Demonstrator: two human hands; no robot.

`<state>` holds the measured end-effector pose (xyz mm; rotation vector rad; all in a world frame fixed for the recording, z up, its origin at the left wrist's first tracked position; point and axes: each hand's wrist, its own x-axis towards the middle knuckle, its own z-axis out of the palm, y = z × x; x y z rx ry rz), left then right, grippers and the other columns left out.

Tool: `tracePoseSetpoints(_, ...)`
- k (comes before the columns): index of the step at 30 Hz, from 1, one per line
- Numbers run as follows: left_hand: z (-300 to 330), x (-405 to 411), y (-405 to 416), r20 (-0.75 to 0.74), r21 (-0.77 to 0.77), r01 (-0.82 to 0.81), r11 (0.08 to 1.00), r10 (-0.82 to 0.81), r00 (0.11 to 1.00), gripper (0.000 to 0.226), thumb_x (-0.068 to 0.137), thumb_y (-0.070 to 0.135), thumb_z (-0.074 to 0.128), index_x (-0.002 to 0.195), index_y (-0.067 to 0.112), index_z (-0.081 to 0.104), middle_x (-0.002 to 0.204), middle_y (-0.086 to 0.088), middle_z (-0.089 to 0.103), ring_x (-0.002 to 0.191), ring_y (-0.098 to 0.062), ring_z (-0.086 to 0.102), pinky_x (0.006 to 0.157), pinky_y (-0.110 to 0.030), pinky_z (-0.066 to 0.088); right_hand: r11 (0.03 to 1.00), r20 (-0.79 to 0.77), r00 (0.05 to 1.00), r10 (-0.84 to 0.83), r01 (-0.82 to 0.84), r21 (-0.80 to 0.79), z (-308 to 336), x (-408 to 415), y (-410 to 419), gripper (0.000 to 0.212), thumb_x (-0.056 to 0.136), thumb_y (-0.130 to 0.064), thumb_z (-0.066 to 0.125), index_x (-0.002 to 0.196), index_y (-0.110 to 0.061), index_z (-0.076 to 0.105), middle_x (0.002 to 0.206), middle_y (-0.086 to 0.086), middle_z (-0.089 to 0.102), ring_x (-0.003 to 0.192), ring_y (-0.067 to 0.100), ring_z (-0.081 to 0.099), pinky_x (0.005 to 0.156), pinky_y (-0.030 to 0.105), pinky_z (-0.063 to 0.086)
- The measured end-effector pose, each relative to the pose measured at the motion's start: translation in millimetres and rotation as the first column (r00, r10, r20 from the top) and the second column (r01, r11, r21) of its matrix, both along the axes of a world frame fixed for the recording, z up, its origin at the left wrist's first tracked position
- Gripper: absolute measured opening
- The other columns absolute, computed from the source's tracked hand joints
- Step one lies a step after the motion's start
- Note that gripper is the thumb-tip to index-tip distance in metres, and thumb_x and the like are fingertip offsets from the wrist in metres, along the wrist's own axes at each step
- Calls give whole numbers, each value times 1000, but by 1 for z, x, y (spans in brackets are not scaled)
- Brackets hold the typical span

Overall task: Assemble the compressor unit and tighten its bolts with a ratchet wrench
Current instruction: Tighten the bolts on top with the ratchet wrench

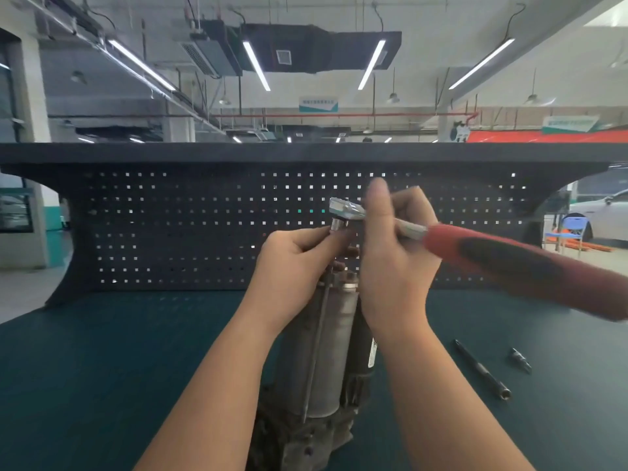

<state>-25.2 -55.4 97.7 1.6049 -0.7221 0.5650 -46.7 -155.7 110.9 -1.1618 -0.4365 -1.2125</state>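
The grey compressor unit stands upright on the dark green bench, between my forearms. A ratchet wrench with a red and black handle is held above it, its metal head pointing left. My right hand grips the wrench's shaft just behind the head, thumb up. My left hand pinches the socket that hangs under the wrench head. The top of the compressor is partly hidden behind both hands.
A long extension bar and a small socket lie on the bench to the right. A black pegboard back panel rises behind the bench. A workshop with a white car lies beyond.
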Motion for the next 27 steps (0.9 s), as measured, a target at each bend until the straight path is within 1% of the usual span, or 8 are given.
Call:
tracePoseSetpoints(3, -1, 2, -1, 23, -8, 4, 1000, -4, 1000, 18, 90, 31, 66, 86, 21, 80, 85, 5, 78, 90, -12, 73, 85, -30, 56, 744, -57, 821, 568, -483, 461, 0, 16, -14, 27, 91, -28, 58, 66, -20, 53, 51, -6, 46, 41, 6, 38, 41, 19, 32)
tracePoseSetpoints(5, -2, 3, -2, 37, -6, -18, 1000, 18, 999, 23, 86, 39, 66, 82, 22, 80, 81, 4, 78, 88, -17, 74, 85, -38, 57, 662, -97, 739, 667, -528, 531, -3, 25, -18, 25, 94, -28, 57, 72, -19, 47, 49, -6, 41, 39, 7, 34, 41, 20, 30)
tracePoseSetpoints(10, -2, 3, -6, 23, -76, 44, 996, -43, 999, 14, 81, 34, 75, 81, 22, 80, 77, 3, 77, 71, -7, 71, 63, -18, 54, 999, -31, 1000, 6, -4, 51, 9, 9, -17, 43, 89, -19, 60, 59, -20, 30, 47, -12, 35, 44, 2, 33, 46, 12, 30)
tracePoseSetpoints(14, -3, 3, -2, 45, -39, 58, 998, -57, 997, 26, 89, 19, 68, 67, 27, 78, 62, 10, 71, 57, 5, 60, 54, -10, 44, 834, 180, 899, -400, 438, -335, 7, -3, -6, 39, 89, -34, 59, 65, -16, 33, 55, 2, 45, 51, 12, 45, 47, 21, 39)
tracePoseSetpoints(17, -3, 3, 1, 39, -14, 54, 998, -53, 998, 20, 88, 34, 65, 76, 27, 80, 75, 9, 76, 72, 0, 69, 63, -12, 49, 954, 81, 975, -206, 218, -204, 6, 5, -14, 37, 84, -30, 63, 62, -18, 36, 51, -1, 42, 46, 8, 39, 44, 16, 34)
tracePoseSetpoints(19, -4, 5, 1, 38, -16, 25, 1000, -24, 999, 22, 88, 38, 65, 78, 26, 80, 79, 5, 77, 79, -7, 73, 68, -15, 52, 980, -90, 977, 194, -188, 67, 3, 16, -24, 37, 86, -22, 63, 58, -23, 38, 50, -5, 38, 47, 7, 35, 48, 19, 31)
tracePoseSetpoints(22, -7, 8, -1, 57, 4, -54, 999, 53, 997, 27, 82, 51, 63, 76, 30, 79, 76, 6, 77, 80, -12, 73, 77, -28, 56, 676, -201, 672, 712, -582, 452, -7, 36, -28, 24, 91, -25, 59, 71, -22, 46, 46, -7, 38, 39, 7, 30, 51, 23, 23)
tracePoseSetpoints(27, -15, 14, -7, 80, -32, -171, 985, 173, 982, 53, 78, 71, 51, 75, 24, 75, 71, 9, 74, 75, -9, 71, 78, -36, 55, 996, -8, 997, 77, -77, 45, -1, 21, -16, 41, 85, -21, 61, 56, -24, 32, 48, -10, 34, 44, 2, 32, 45, 13, 30)
